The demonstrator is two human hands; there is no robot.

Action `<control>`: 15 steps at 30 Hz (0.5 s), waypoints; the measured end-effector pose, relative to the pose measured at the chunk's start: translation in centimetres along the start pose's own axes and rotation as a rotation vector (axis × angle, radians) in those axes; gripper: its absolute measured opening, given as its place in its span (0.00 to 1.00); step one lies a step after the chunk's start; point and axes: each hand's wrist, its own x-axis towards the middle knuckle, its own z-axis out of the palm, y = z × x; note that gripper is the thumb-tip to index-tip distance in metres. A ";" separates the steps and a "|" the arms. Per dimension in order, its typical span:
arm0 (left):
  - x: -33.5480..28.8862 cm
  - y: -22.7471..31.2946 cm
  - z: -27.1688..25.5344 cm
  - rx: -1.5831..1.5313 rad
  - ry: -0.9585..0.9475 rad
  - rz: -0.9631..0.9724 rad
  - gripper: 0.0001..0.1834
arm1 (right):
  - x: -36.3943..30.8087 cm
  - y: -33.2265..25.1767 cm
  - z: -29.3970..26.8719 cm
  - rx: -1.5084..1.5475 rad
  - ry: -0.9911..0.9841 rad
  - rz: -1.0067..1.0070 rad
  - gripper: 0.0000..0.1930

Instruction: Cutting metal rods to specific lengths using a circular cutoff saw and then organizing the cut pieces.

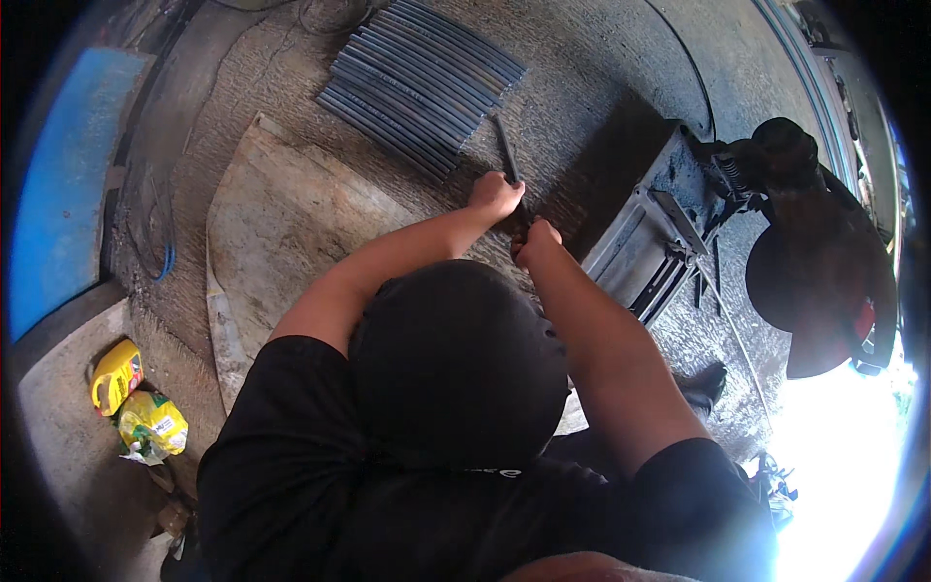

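Note:
A short dark metal rod (505,145) slants up and away from my hands, its far end close to the lower right corner of a row of similar cut rods (417,82) on the floor. My left hand (496,195) is closed around the rod partway along. Just below and to the right, my right hand (537,242) is also closed, at what appears to be the rod's near end. My fingers and the dark shadow hide most of that end. Right of my hands stands a cut-off saw with a large dark disc (776,276) and a metal base (621,247).
A stained flat sheet (291,213) lies on the floor to the left. Beyond it are a yellow bottle (116,376), a yellow-green packet (153,423) and a blue panel (68,175). A black cable (693,60) runs along the floor behind the saw. Glare covers the lower right.

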 end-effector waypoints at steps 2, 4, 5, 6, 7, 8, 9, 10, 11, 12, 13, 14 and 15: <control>0.3 0.1 -0.3 0.027 -0.046 -0.025 0.29 | 0.1 0.5 0.1 -0.098 -0.008 0.020 0.13; 0.4 0.3 -0.4 0.093 -0.052 -0.026 0.28 | 0.2 1.2 0.1 -0.056 0.006 0.057 0.13; 0.5 0.4 -0.4 0.101 -0.062 -0.027 0.28 | 0.3 1.3 0.1 -0.017 0.019 0.077 0.13; 0.6 0.4 -0.3 0.120 -0.054 -0.006 0.28 | 0.3 1.3 0.0 -0.018 0.024 0.079 0.13; 0.6 0.4 -0.3 0.134 -0.046 0.007 0.27 | 0.4 1.4 -0.1 -0.001 -0.011 0.103 0.11; 0.6 0.4 -0.3 0.138 -0.044 0.012 0.27 | 0.4 1.3 -0.1 0.016 -0.046 0.126 0.10; 0.7 0.4 -0.3 0.166 -0.037 0.022 0.27 | 0.4 1.2 -0.2 0.016 -0.047 0.127 0.10; 0.8 0.5 -0.2 0.193 -0.035 0.029 0.26 | 0.3 1.0 -0.2 0.065 -0.085 0.126 0.09; 0.9 0.5 -0.3 0.192 -0.025 0.039 0.26 | 0.2 0.8 -0.1 0.124 -0.098 0.113 0.08; 0.9 0.5 -0.3 0.191 -0.050 0.027 0.26 | 0.1 0.5 0.0 0.116 -0.128 0.119 0.08; 0.9 0.6 -0.2 0.190 -0.065 0.017 0.25 | -0.1 0.3 0.2 0.158 -0.104 0.091 0.08; 0.7 0.7 -0.2 0.189 -0.075 0.021 0.25 | -0.2 0.0 0.2 0.203 -0.096 0.067 0.10; 0.4 0.8 0.0 0.107 -0.016 0.077 0.25 | -0.4 -0.3 0.2 0.211 -0.078 0.060 0.10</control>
